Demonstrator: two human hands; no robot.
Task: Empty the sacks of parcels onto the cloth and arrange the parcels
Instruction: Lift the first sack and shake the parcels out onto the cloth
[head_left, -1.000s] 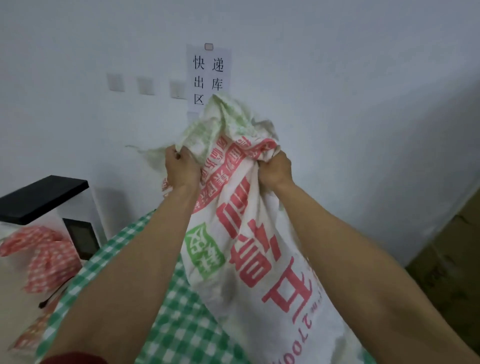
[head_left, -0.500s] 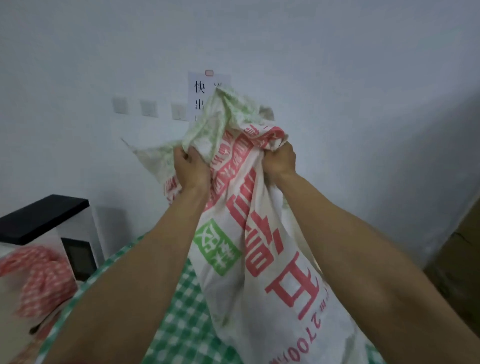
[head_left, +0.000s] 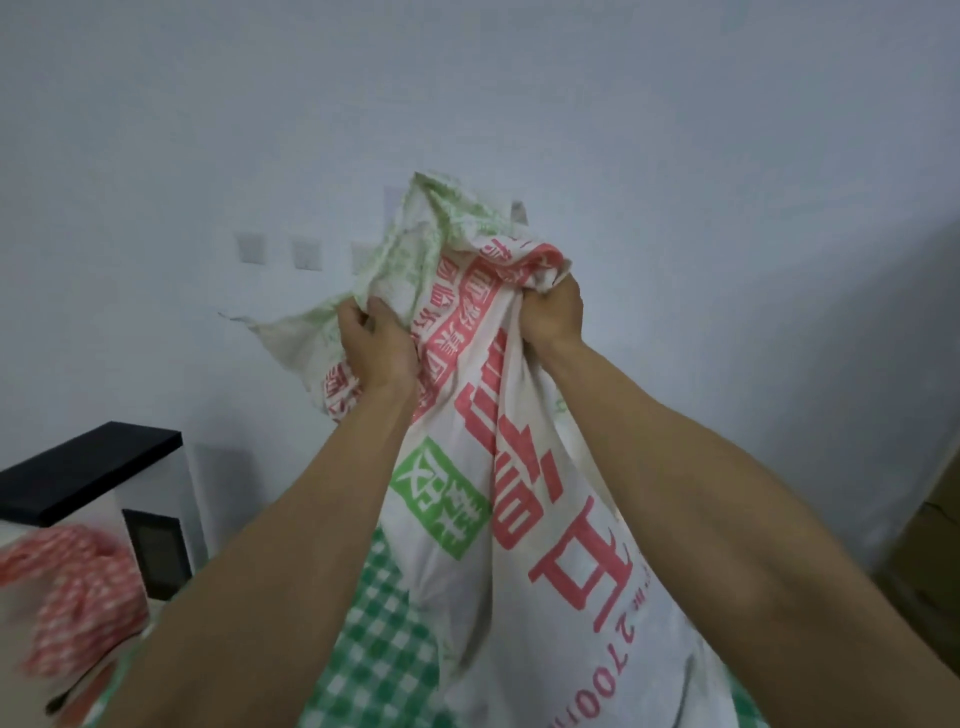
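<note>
Clenching the bunched top of the printed woven sack (head_left: 519, 493) in both fists, left hand (head_left: 376, 348) and right hand (head_left: 550, 312) side by side; hanging lengthwise straight down from them over the green checked cloth (head_left: 379, 623).

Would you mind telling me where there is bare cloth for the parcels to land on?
Bare green checked cloth shows between the left forearm and the sack, held up by left hand and right hand. Crowded further left: red checked fabric and a black-topped unit.

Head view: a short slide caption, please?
A printed sack gripped by left hand and right hand over the green checked cloth.
</note>
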